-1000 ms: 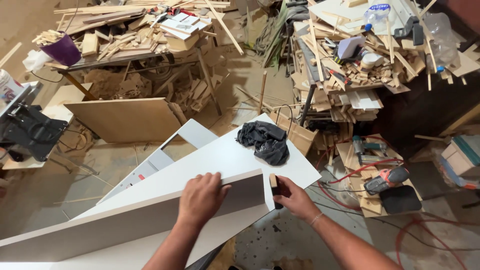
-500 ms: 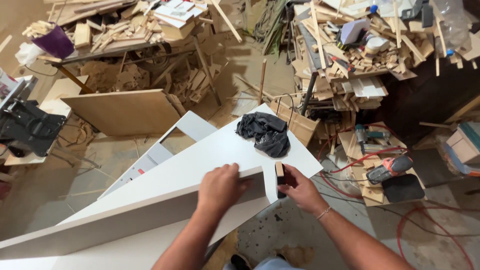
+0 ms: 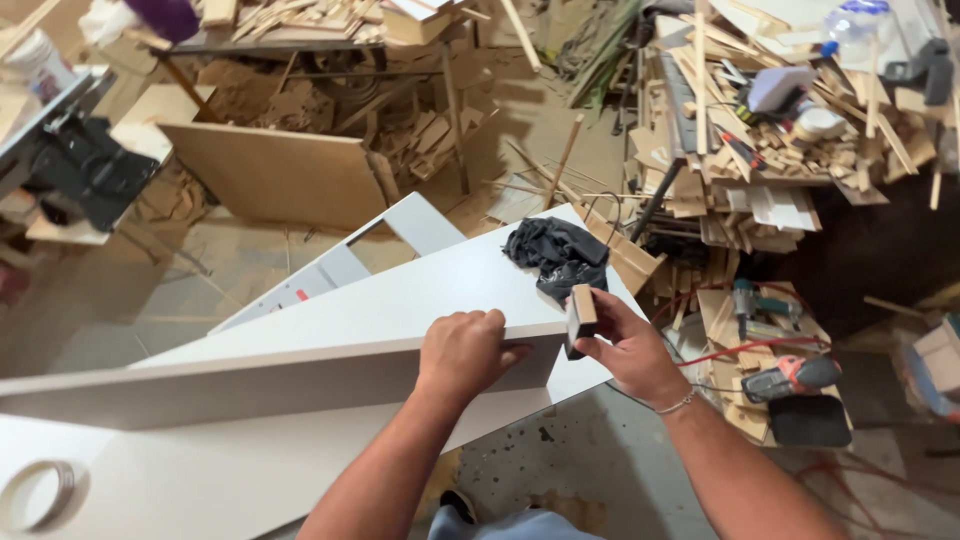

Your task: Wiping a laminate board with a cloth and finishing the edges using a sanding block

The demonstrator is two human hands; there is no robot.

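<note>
Two bare hands work at the near end of a long white panel (image 3: 330,310) that runs across the view from about eight o'clock toward two o'clock. The left hand (image 3: 462,352) is clenched over the panel's upper edge, fingers curled down the front face and thumb tucked against it, close to the end of the board. Just beside it, at three o'clock from that hand, the right hand (image 3: 628,345) grasps a small wooden block (image 3: 580,315), pinched between thumb and fingers and held upright against the end of the panel; whether the block actually touches the edge is hard to judge from this angle. A thin bracelet (image 3: 678,404) circles the right wrist.

At twelve o'clock from the block, a crumpled dark cloth (image 3: 556,255) lies on the far end of the panel. A second white board (image 3: 200,470) lies flat under and in front of the upright one, and a roll of edge tape (image 3: 42,492) rests on it at nine o'clock, near the frame's left border. At three o'clock from the right hand, an orange and black power drill (image 3: 790,378) lies on the floor among wood offcuts. A heap of wood scraps (image 3: 780,130) fills the area at one o'clock, and a brown plywood sheet (image 3: 275,175) leans under a cluttered bench at eleven o'clock.
</note>
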